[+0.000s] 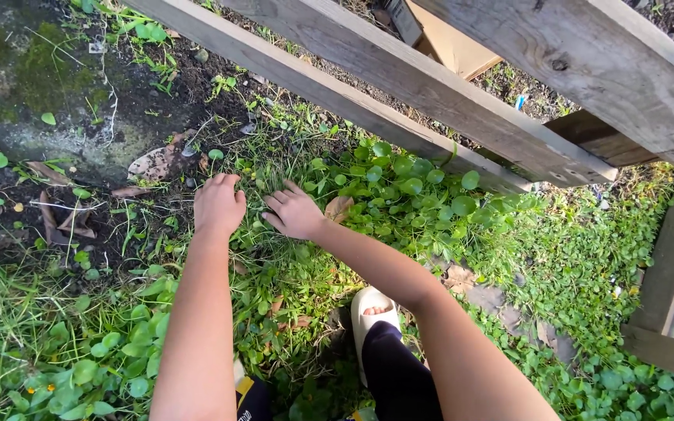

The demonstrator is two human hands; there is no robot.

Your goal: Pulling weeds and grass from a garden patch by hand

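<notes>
— What have you got, starting from the left?

— At about nine o'clock there's bare dark soil (79,226) with dry brown leaves (154,164) lying on it. My left hand (218,204) is down at the edge of that patch, knuckles up, fingers curled into the low grass and weeds (263,191). I can't tell whether it has actually pinched anything; the fingertips are hidden in the green.

— And the other one?

— My right hand (294,212) is just beside it, toward one o'clock, fingers spread fairly wide and pressed onto the same weeds, nothing clearly held. The two hands are near but apart.

— Further right?

— A clump of round-leaved plants (411,187) at two o'clock, under the weathered wooden rail (399,117) that runs across at twelve. My foot in a pale sandal (372,312) is at six.

— What could go wrong?

— I'd judge a shallow grip would snap the stems and leave roots behind. The soil looks damp, so my sandal might slip. Lifting my head carelessly, I could knock that rail.
</notes>
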